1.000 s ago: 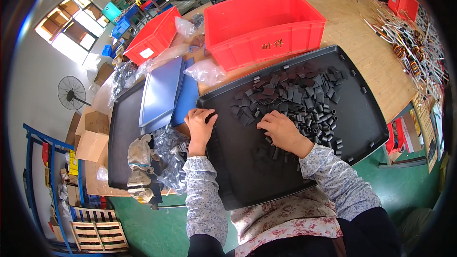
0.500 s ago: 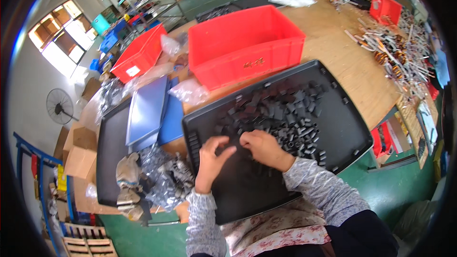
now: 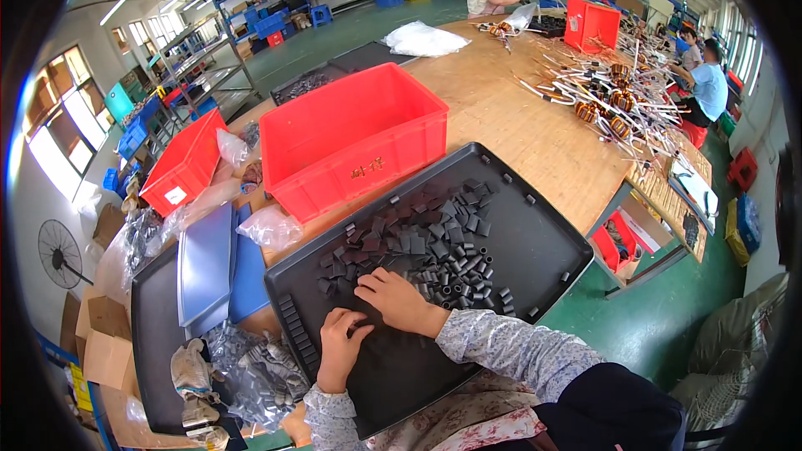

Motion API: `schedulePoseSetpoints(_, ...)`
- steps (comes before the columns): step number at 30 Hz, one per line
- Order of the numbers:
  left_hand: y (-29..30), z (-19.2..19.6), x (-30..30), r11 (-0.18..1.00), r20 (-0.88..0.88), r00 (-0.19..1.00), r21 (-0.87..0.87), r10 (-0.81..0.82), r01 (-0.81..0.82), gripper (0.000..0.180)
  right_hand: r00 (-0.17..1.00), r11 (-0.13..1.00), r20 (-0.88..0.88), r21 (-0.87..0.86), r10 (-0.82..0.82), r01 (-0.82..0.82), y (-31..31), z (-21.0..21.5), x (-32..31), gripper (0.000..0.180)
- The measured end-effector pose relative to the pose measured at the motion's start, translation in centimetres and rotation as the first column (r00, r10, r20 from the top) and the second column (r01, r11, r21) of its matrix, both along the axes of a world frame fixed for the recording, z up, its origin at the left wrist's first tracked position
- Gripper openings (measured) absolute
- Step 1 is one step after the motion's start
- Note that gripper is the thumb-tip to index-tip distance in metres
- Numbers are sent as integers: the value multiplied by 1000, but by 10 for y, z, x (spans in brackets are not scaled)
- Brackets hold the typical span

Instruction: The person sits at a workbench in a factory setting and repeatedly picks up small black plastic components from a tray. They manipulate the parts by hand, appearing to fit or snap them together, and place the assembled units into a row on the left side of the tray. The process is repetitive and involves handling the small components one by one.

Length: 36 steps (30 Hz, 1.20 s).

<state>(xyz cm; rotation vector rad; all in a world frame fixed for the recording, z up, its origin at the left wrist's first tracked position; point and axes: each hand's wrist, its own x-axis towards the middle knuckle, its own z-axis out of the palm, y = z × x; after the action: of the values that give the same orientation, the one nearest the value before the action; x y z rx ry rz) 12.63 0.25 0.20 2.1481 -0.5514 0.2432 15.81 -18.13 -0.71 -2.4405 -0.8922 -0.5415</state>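
A large black tray (image 3: pixel 535 242) lies before me, with a heap of small black tube pieces (image 3: pixel 426 242) across its middle. Some of these look flat, others like short round sleeves. My left hand (image 3: pixel 338 349) is over the tray's near left part, thumb and fingers curled toward each other; a dark spot shows between them, too small to name. Just right of it, my right hand (image 3: pixel 401 301) reaches over the heap's near left edge, its fingers loosely stretched and slightly apart. What lies under its palm is hidden. Along the tray's left edge runs a neat row of black pieces (image 3: pixel 298 330).
Behind the tray stands a big red bin (image 3: pixel 359 171), with a smaller red bin (image 3: pixel 182 167) farther left. Blue panels (image 3: pixel 205 263), plastic bags and work gloves (image 3: pixel 194 376) lie left. Wired copper coils (image 3: pixel 618 100) are piled far right. People sit or stand beyond.
My view has shifted, so the table appears lower and farther left. My hands have drawn closer together; the left fingers have curled in, and the right fingers have loosened over the pieces.
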Motion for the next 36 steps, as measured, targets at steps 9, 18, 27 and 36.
schedulePoseSetpoints(9, 10, -5, -5, 889, -420, 901, -446, -111, -99, 16, 997, 991, -64, 131, 31, -22, -4, -11, 1, 25)
schedulePoseSetpoints(18, 6, 10, -6, 767, -505, 839, -615, -203, -184, 16, 987, 988, -148, 152, 59, -36, -6, -2, -4, 27)
schedulePoseSetpoints(27, 8, -8, -3, 815, -474, 860, -564, -191, -130, 25, 970, 958, -214, 282, 118, -54, -6, 2, -7, 24)
schedulePoseSetpoints(36, 9, 3, -6, 759, -521, 818, -628, -244, -173, 13, 954, 848, -249, 530, 170, -13, -4, 16, -8, 19)
